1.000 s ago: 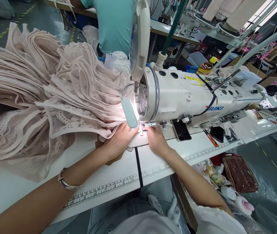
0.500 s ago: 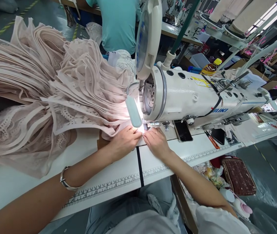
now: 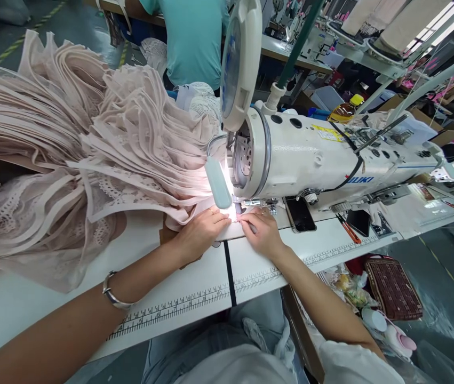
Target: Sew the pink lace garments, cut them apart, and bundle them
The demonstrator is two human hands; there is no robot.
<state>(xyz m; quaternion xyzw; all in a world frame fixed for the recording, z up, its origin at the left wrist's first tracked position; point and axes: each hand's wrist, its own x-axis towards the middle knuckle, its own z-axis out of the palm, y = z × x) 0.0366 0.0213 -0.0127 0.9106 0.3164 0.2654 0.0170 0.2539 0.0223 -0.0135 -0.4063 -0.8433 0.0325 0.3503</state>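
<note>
Both hands are at the needle area of a white sewing machine [image 3: 299, 154], under its bright lamp [image 3: 217, 182]. My left hand [image 3: 202, 232] has its fingers closed on the edge of the pale pink fabric [image 3: 189, 210], just left of the presser foot. To the right of it, my right hand [image 3: 262, 232] pinches with thumb and forefinger close to the needle; glare hides most of what lies between those fingertips. The fabric runs back into a large heap of pale pink lace-trimmed pieces [image 3: 142, 128] left of the machine.
A phone [image 3: 300, 214] lies by the machine base, with an orange-handled tool [image 3: 348, 228] and a dark flat object [image 3: 358, 222] farther right. A printed ruler [image 3: 170, 312] follows the table's front edge. Beyond the table sits a person in a teal shirt [image 3: 192, 42].
My right hand has shifted slightly right and its fingers have changed position. My left hand has moved up a little, and a small gap shows between the fingertips of the two hands.
</note>
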